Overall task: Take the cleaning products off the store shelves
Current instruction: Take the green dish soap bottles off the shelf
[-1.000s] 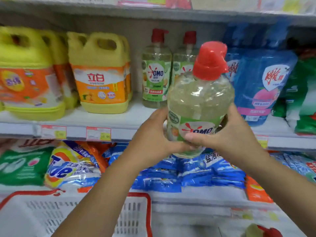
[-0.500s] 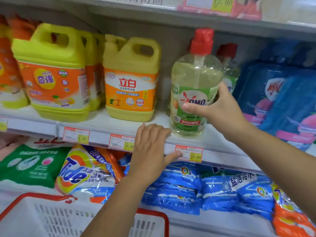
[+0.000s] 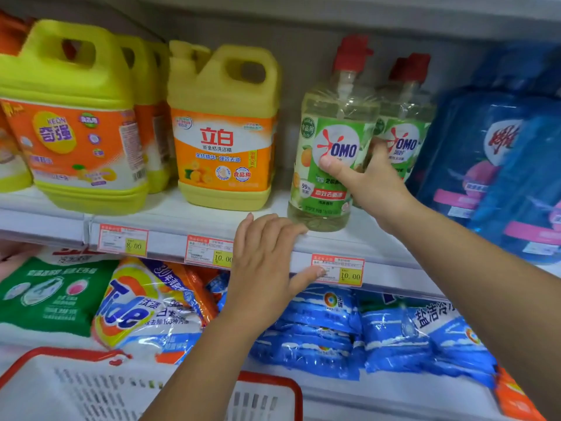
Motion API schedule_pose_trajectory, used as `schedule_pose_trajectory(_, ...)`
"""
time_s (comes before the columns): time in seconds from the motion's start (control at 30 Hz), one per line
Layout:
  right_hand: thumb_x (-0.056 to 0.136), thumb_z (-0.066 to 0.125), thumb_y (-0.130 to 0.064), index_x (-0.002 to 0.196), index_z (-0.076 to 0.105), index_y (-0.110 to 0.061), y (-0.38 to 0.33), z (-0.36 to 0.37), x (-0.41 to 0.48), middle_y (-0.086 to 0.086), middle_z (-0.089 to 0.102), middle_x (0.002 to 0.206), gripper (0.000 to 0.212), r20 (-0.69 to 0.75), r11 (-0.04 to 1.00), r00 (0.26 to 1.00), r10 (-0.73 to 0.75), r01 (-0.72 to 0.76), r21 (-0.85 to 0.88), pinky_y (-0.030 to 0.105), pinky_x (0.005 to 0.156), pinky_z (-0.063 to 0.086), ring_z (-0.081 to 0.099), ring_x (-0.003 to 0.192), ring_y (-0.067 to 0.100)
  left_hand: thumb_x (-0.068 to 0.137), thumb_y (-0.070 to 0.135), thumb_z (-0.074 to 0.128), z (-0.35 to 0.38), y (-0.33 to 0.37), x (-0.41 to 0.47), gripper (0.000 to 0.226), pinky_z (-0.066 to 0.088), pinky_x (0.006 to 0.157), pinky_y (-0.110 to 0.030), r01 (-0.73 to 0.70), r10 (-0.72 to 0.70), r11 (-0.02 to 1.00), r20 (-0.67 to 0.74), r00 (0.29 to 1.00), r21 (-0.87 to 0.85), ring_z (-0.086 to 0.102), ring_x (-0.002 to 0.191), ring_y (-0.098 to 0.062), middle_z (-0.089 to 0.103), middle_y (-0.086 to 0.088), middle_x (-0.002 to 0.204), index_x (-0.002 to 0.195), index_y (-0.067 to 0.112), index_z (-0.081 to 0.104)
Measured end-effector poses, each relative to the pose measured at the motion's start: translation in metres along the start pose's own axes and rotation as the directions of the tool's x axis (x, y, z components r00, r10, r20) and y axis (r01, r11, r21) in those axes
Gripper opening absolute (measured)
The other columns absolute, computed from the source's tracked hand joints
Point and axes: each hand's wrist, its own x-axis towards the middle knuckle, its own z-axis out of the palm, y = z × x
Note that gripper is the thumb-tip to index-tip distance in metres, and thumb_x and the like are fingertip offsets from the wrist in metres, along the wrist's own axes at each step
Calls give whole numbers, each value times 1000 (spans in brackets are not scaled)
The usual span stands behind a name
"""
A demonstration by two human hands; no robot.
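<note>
The right hand (image 3: 373, 183) wraps the label of the full OMO bottle (image 3: 331, 141), apparently standing at the shelf (image 3: 170, 226) front; likely heavy and slick, it favours this mid-body hold, while the left hand (image 3: 264, 268) lies flat on the edge.

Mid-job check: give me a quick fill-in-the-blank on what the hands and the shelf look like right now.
The right hand grips the front OMO bottle, whose pump cap is ____.
The left hand rests on the shelf edge, thumb on a price tag reading ____.
The jug just left of that bottle is ____ with an orange label.
Missing words: red; 10.00; yellow.
</note>
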Motion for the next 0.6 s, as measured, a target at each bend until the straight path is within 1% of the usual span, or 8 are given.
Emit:
schedule_pose_trajectory(0.1,81,78,-39,139,37,-23,0,3,0,-17,62,111,73,4,1000,1000,14,-14,16,18,75,47,58,95,-6,87,70,44,-1,0,0,59,3,121,-37,-1,1,1000,20,1000,0,43,127,-20,53,6,126,127,27,51)
schedule_pose_trajectory(0.2,85,73,-42,143,36,-24,-5,-2,-15,-18,58,119,71,33,999,999,13,-12,-35,17,84,46,55,95,-9,87,69,43,-5,2,0,60,3,122,-38,10,-10,1000,24,1000,-7,41,129,-21,53,4,128,128,25,51)
schedule_pose_trajectory(0.27,89,69,-43,147,35,-25,0,-16,-39,-17,51,124,70,-9,990,999,-33,32,-134,15,87,40,52,105,-4,87,63,49,-7,9,-3,61,6,123,-43,36,-37,999,-14,999,-28,35,138,-23,49,0,137,133,23,49)
schedule_pose_trajectory(0.3,90,68,-43,145,38,-26,7,-25,-53,-14,53,126,65,-50,986,997,-62,54,-158,17,89,39,53,110,0,87,57,54,-8,15,-7,61,10,123,-45,40,-42,998,-54,998,-50,31,142,-25,46,-3,142,136,20,48)
schedule_pose_trajectory(0.37,92,65,-38,129,53,-27,23,-51,-86,-7,63,115,40,-112,992,991,-73,61,-106,18,90,45,60,105,3,86,40,63,-8,32,-16,56,22,120,-47,-40,26,994,-148,989,-97,32,142,-28,46,-8,144,135,14,51)
schedule_pose_trajectory(0.43,95,64,-28,111,62,-25,38,-79,-119,-4,68,103,17,-147,999,988,-46,43,-23,13,85,47,64,94,-2,86,29,64,-3,54,-24,47,33,114,-44,-181,149,970,-192,970,-160,44,134,-29,53,-8,137,129,11,58)
schedule_pose_trajectory(0.5,95,65,-20,98,66,-26,55,-108,-148,-2,72,98,6,-230,999,972,-39,45,19,18,85,49,67,93,4,86,26,60,10,79,-32,43,37,110,-36,-237,206,939,-142,968,-249,52,123,-27,57,-6,131,126,10,61)
schedule_pose_trajectory(0.6,93,61,-20,87,65,-28,85,-151,-179,6,72,89,11,-302,999,953,0,12,39,39,85,55,69,89,22,85,27,56,39,122,-52,44,38,107,-31,-246,281,894,40,959,-375,53,119,-23,58,-6,130,127,12,61)
